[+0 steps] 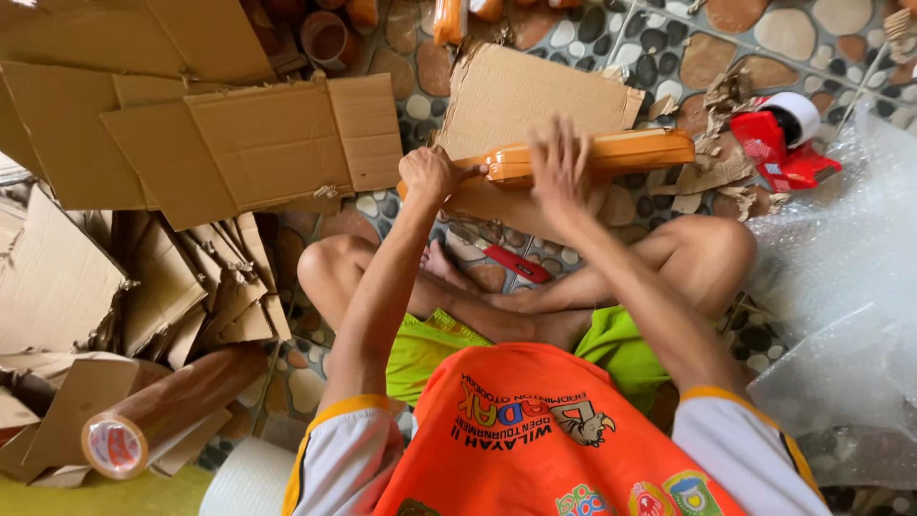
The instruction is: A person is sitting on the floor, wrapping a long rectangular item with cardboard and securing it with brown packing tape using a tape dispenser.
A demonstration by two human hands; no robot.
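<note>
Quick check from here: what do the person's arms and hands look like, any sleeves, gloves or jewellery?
Both hands, left hand and right hand, are bare: no gloves, and no rings or watch visible. Forearms are uncovered. Short white sleeves with yellow-orange cuff bands end above the elbows, on an orange shirt.

**What I am not seeing clearly**

My right hand (562, 172) is blurring at the fingers, and it is covering the middle of the orange case (611, 153), so its grip there is staying unclear. My left hand (430, 174) is hiding the case's near end. The cardboard sheet (525, 96) is disappearing under the case. The bubble wrap (841, 287) is running off the right edge, and the brown tape roll (162, 411) is lying half buried among cardboard scraps.
</note>
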